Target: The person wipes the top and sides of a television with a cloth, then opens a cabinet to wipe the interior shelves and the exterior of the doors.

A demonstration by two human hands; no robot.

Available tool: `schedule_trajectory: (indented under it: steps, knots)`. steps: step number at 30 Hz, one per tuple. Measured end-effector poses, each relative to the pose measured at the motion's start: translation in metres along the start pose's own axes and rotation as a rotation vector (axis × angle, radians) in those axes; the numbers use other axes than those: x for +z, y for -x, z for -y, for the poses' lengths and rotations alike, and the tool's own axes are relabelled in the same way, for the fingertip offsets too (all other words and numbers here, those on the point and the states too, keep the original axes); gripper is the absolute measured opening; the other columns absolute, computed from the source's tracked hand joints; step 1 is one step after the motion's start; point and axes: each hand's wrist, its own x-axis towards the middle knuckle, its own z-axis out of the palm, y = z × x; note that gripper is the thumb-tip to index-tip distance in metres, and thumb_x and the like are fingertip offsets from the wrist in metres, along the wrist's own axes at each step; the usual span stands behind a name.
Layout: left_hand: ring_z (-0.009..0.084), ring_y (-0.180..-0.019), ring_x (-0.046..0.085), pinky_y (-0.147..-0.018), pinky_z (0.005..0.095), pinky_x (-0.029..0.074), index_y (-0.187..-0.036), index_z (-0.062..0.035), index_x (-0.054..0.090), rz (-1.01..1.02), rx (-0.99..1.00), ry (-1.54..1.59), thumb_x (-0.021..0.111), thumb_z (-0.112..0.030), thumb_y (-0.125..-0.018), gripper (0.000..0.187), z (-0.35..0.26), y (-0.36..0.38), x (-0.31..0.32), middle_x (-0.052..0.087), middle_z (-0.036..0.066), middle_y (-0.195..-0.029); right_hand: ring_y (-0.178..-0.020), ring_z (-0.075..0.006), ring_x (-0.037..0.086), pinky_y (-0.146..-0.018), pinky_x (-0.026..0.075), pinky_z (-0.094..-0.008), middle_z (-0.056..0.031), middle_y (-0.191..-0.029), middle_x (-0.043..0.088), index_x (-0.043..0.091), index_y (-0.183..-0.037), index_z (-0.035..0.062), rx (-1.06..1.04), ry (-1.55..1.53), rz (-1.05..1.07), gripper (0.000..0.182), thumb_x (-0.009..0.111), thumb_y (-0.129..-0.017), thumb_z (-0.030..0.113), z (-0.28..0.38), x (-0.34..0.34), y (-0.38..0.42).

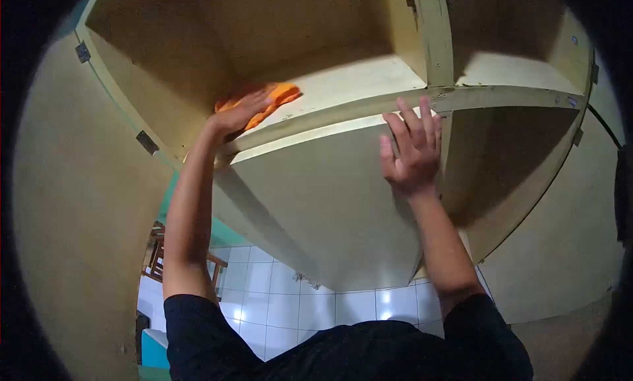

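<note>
The orange cloth (285,93) lies bunched on the upper shelf (356,81), toward that shelf's left end. The left hand (239,116) rests on top of it (I cannot tell whether the fingers clamp any of the fabric). Below the shelf's front edge stands a pale panel (316,190), and the right hand (415,157) is at its top right corner, fingers spread apart and holding nothing. An upright divider (436,38) rises at the shelf's right end. Left of the shelf hangs a door (86,170); far below it, white floor tiles (316,312) show.
</note>
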Motion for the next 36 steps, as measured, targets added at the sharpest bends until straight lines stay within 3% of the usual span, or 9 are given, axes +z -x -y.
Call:
schedule_trajectory:
  steps: [7,13,16,19,20,22,25,27,36]
  knots:
    - [0.0272,-0.142,0.004,-0.115,0.04,0.006,-0.145,-0.0157,0.025,0.118,0.392,-0.077,0.025,-0.059,-0.094,0.067,-0.115,-0.082,0.033,0.014,0.013,-0.153,-0.125,-0.0272,0.042,-0.105,0.029,-0.0482,-0.0025,-0.121,0.054,0.06,-0.11,0.0167,-0.006,0.002,0.017,0.034,0.058,-0.077,0.024,-0.004,0.0,0.0]
    - [0.0241,-0.132,0.029,-0.111,0.0352,0.021,-0.136,-0.0084,0.039,0.067,0.64,-0.298,0.029,-0.04,-0.099,0.05,-0.14,-0.179,0.059,0.033,0.012,-0.144,-0.12,-0.0238,0.045,-0.105,0.03,-0.0439,-0.0007,-0.114,0.056,0.062,-0.108,0.0186,-0.02,0.033,-0.014,0.033,0.056,-0.077,0.029,-0.007,0.001,0.0]
    - [0.0172,-0.11,0.048,-0.098,0.0332,0.035,-0.133,-0.0115,0.044,0.218,0.311,0.313,0.034,-0.051,-0.096,0.056,-0.124,-0.163,0.055,0.052,0.007,-0.127,-0.118,-0.0229,0.046,-0.104,0.03,-0.0437,-0.0005,-0.112,0.057,0.063,-0.107,0.0185,-0.016,0.028,-0.018,0.033,0.056,-0.077,0.029,-0.006,0.0,-0.001]
    - [0.0132,-0.099,0.053,-0.087,0.0313,0.041,-0.135,-0.0187,0.045,0.199,0.001,0.324,0.043,-0.065,-0.086,0.067,-0.062,-0.172,0.041,0.056,0.004,-0.121,-0.117,-0.0224,0.046,-0.103,0.031,-0.0431,-0.0004,-0.112,0.057,0.063,-0.106,0.0183,-0.016,-0.02,-0.008,0.032,0.057,-0.076,0.028,-0.007,-0.002,-0.002]
    - [0.0137,-0.102,0.052,-0.089,0.032,0.04,-0.137,-0.021,0.043,0.137,-0.241,0.434,0.043,-0.064,-0.087,0.066,-0.084,-0.117,0.036,0.055,0.004,-0.125,-0.116,-0.022,0.046,-0.103,0.031,-0.043,-0.0004,-0.111,0.057,0.063,-0.106,0.0182,-0.022,-0.019,-0.018,0.032,0.058,-0.076,0.027,-0.008,-0.001,-0.001]
    - [0.0142,-0.103,0.052,-0.09,0.0342,0.04,-0.139,-0.0208,0.04,0.144,-0.14,0.382,0.043,-0.064,-0.087,0.067,-0.017,-0.129,0.028,0.053,0.003,-0.127,-0.116,-0.0214,0.047,-0.103,0.032,-0.043,-0.0003,-0.111,0.057,0.063,-0.106,0.018,-0.019,-0.022,-0.014,0.032,0.058,-0.076,0.027,-0.009,0.0,-0.003]
    - [0.0205,-0.134,0.026,-0.11,0.034,0.019,-0.146,-0.0195,0.025,-0.02,-0.018,0.01,0.038,-0.065,-0.088,0.075,0.021,-0.076,0.006,0.029,0.006,-0.148,-0.114,-0.0215,0.047,-0.102,0.033,-0.0432,-0.0005,-0.111,0.057,0.062,-0.108,0.0177,-0.03,-0.052,-0.001,0.034,0.058,-0.075,0.026,-0.006,-0.006,-0.005]
    - [0.023,-0.142,0.007,-0.114,0.0358,0.008,-0.148,-0.0117,0.014,0.006,-0.234,-0.155,0.034,-0.065,-0.089,0.082,-0.06,0.008,0.005,0.011,0.009,-0.154,-0.113,-0.022,0.048,-0.101,0.034,-0.0435,-0.0009,-0.111,0.056,0.062,-0.108,0.0178,-0.015,-0.087,-0.007,0.034,0.058,-0.075,0.025,-0.012,-0.001,-0.003]
    - [0.0239,-0.143,0.0,-0.115,0.0369,0.003,-0.147,-0.0074,0.012,0.002,-0.127,-0.067,0.026,-0.066,-0.091,0.083,0.043,0.051,-0.006,0.006,0.011,-0.154,-0.115,-0.0217,0.048,-0.102,0.034,-0.044,-0.0006,-0.112,0.057,0.063,-0.108,0.0164,-0.009,-0.108,0.011,0.035,0.06,-0.074,0.022,-0.016,0.002,-0.002]
